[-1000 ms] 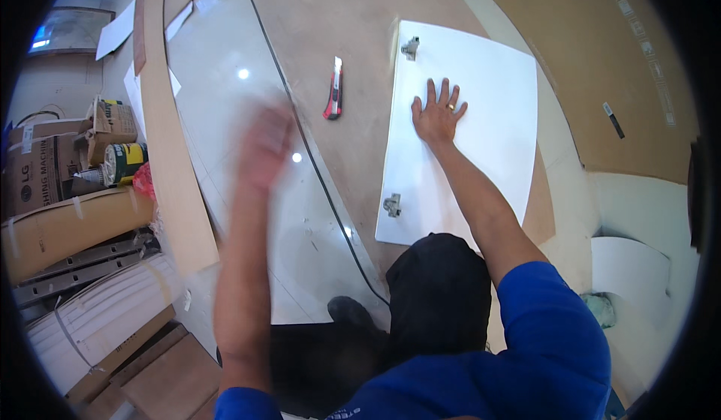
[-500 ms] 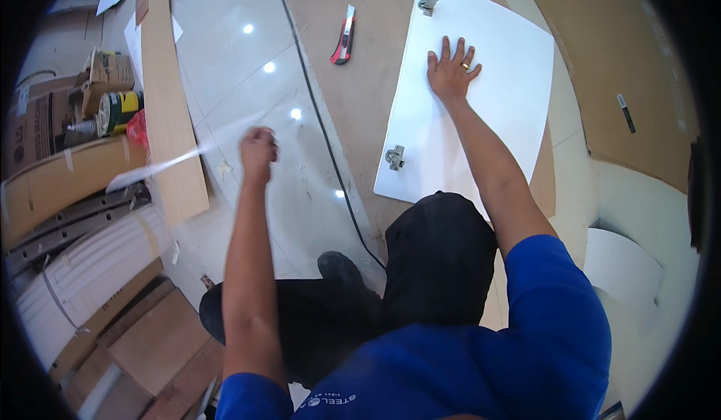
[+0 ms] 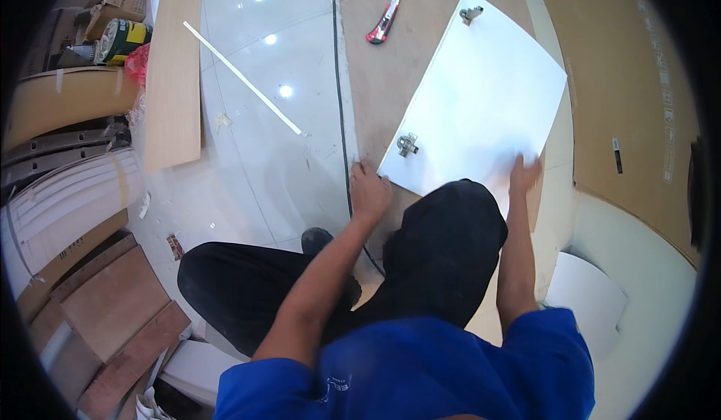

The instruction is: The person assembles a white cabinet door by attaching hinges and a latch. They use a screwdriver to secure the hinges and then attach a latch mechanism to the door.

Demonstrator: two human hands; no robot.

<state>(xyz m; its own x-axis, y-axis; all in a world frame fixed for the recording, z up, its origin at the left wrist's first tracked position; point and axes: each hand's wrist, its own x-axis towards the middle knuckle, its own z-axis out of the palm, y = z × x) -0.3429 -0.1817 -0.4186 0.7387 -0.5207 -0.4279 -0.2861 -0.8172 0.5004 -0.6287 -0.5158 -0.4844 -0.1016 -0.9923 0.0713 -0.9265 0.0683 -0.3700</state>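
Observation:
A white panel [image 3: 488,97] lies flat on the brown floor covering, with one metal hinge [image 3: 408,144] near its closer left corner and another hinge [image 3: 471,15] at the far corner. My left hand [image 3: 370,191] sits at the panel's closer left corner, fingers curled on the edge, right beside a black cable [image 3: 339,82]. My right hand [image 3: 523,174] is blurred at the panel's closer right edge, fingers spread on the surface. My black-trousered knees are just below both hands.
A red utility knife [image 3: 383,18] lies beyond the panel. A thin white strip [image 3: 240,78] and a long wooden board [image 3: 174,60] rest on the glossy floor at left. Boxes [image 3: 120,0], wood offcuts [image 3: 113,307] and a cardboard sheet [image 3: 623,82] line the sides.
My left hand let go of the thin white strip, which now lies on the floor, and came to the panel's corner. My right hand slid from the panel's middle to its closer edge.

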